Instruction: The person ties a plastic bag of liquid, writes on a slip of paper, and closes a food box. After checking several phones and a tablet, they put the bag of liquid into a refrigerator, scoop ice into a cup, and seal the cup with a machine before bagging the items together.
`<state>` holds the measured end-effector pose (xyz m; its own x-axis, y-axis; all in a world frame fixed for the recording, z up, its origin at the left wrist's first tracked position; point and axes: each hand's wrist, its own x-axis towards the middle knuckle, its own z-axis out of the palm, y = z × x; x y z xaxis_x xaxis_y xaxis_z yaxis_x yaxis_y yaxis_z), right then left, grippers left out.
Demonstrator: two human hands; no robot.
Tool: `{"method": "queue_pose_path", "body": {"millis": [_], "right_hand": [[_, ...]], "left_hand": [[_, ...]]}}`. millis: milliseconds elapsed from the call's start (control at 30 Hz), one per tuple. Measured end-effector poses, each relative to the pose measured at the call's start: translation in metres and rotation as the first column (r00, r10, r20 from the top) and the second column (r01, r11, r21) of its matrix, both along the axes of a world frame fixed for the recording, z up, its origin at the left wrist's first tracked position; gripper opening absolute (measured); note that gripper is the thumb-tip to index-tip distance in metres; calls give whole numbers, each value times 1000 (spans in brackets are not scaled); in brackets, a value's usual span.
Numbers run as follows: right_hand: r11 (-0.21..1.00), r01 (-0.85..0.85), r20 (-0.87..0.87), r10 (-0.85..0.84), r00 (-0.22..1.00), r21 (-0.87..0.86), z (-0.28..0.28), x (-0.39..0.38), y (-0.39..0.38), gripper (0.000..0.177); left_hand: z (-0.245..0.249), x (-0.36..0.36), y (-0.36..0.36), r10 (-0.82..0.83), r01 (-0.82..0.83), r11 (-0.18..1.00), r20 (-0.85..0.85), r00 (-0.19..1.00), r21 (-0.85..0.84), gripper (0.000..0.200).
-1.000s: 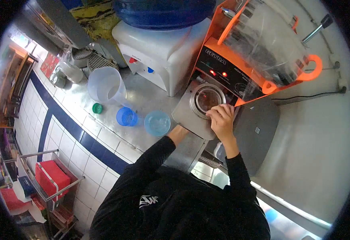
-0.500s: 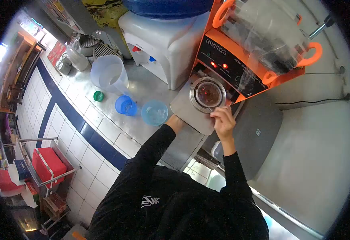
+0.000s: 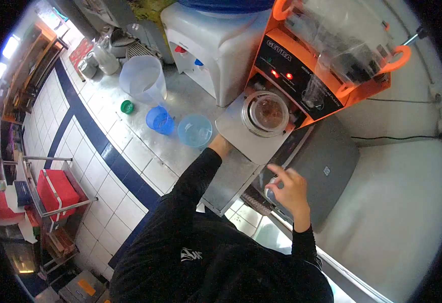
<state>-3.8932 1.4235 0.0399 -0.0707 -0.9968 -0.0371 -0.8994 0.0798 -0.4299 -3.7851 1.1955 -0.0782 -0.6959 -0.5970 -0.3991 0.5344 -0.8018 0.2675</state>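
An orange and black machine (image 3: 307, 76) with two lit red lights stands at the upper right. In its front sits a steel tray (image 3: 241, 129) bearing a round metal holder with a clear cup (image 3: 269, 112) of brownish content. My left hand (image 3: 222, 146) reaches to the tray's near left edge; its fingers are hidden beneath it. Below the tray's right corner, my right hand (image 3: 289, 188) is off the cup, fingers apart, holding nothing. A light blue bowl (image 3: 195, 131) is left of the tray, beside a blue cup (image 3: 160, 120).
A clear plastic pitcher (image 3: 143, 80) and a green lid (image 3: 127, 107) stand on the metal counter (image 3: 145, 144). Behind is a white water dispenser (image 3: 216, 50). A grey bin (image 3: 327, 171) stands at the right, and a red box (image 3: 56, 192) on a cart at the left.
My right hand has left the rim of the cup holder and moved down and slightly right, its fingers spreading. My left hand stays at the tray. The camera view has shifted slightly.
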Motion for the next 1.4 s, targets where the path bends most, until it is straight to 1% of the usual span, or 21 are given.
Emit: {"method": "queue_pose_path", "body": {"millis": [67, 100, 167, 400, 467, 500, 567, 633, 667, 700, 767, 833, 867, 933, 967, 1000, 1067, 1133, 1233, 1333, 1400], "right_hand": [[996, 80, 11, -80, 997, -39, 34, 9, -24, 67], [959, 31, -24, -39, 999, -282, 30, 7, -35, 85], [880, 2, -93, -52, 994, -474, 45, 12, -71, 88], [962, -3, -233, -64, 970, -274, 38, 7, -152, 83], [972, 58, -290, -125, 949, -227, 59, 28, -154, 73], [955, 30, -437, -163, 885, -295, 65, 43, -149, 72], [936, 59, -523, -246, 816, -347, 90, 77, -135, 80], [848, -200, -604, -165, 780, -490, 110, 91, -128, 83], [843, -89, -209, -29, 977, -531, 126, 122, -142, 73], [836, -76, -149, -7, 989, -544, 145, 159, -152, 70], [830, -39, 35, 70, 997, -556, 173, 236, -183, 69], [842, -27, 358, 257, 898, -539, 170, 315, -256, 73], [852, -28, 571, 375, 730, -523, 163, 354, -294, 74], [878, -74, 874, 479, 87, -474, 144, 429, -370, 78], [881, -126, 881, 426, -207, -456, 136, 469, -405, 80], [876, -189, 853, 351, -386, -445, 131, 506, -437, 82], [847, -289, 803, 235, -548, -445, 114, 582, -500, 85], [831, -347, 828, 218, -516, -435, 91, 664, -564, 89], [840, -443, 896, 109, -430, -315, 43, 786, -649, 85], [589, -741, 925, 363, -113, -322, 39, 910, -736, 82], [403, -845, 804, 592, -52, -351, 75, 1014, -764, 77]], "left_hand": [[-1, 5, 0, 7, -7, 1000, 0, 1000, -21, 47], [-1, 8, 1, 10, -10, 999, 2, 1000, -32, 47], [-3, 20, 6, 17, -17, 999, -5, 1000, -42, 48], [-26, 65, 32, -132, 110, 948, -53, 990, -298, 48], [-26, 84, 41, -272, 191, 836, -86, 959, -514, 48], [-25, 99, 44, -326, 184, 756, -119, 938, -628, 48], [-23, 142, 54, -415, 52, 556, -223, 882, -830, 49], [-23, 196, 51, -508, -136, 393, -338, 793, -909, 49], [-23, 226, 40, -578, -174, 332, -346, 739, -927, 49], [-21, 259, 21, -653, -151, 299, -318, 688, -942, 49], [-8, 334, -45, -788, 123, 183, -70, 612, -975, 51], [5, 394, -108, -864, 431, 86, 148, 481, -898, 56], [17, 424, -132, -891, 565, 47, 222, 397, -824, 59], [48, 502, -206, -836, 669, 347, 107, 538, -657, 70], [59, 540, -235, -759, 612, 468, 65, 647, -637, 74], [67, 576, -262, -667, 540, 575, 30, 744, -614, 79], [95, 658, -299, -495, 337, 793, -213, 843, -508, 83], [112, 737, -327, -296, 139, 910, -377, 878, -389, 86], [119, 857, -367, -99, -99, 941, -544, 833, -324, 91], [110, 982, -401, 50, -285, 875, -513, 857, -392, 86], [78, 1060, -418, 288, -351, 820, -204, 936, -453, 76]]}}
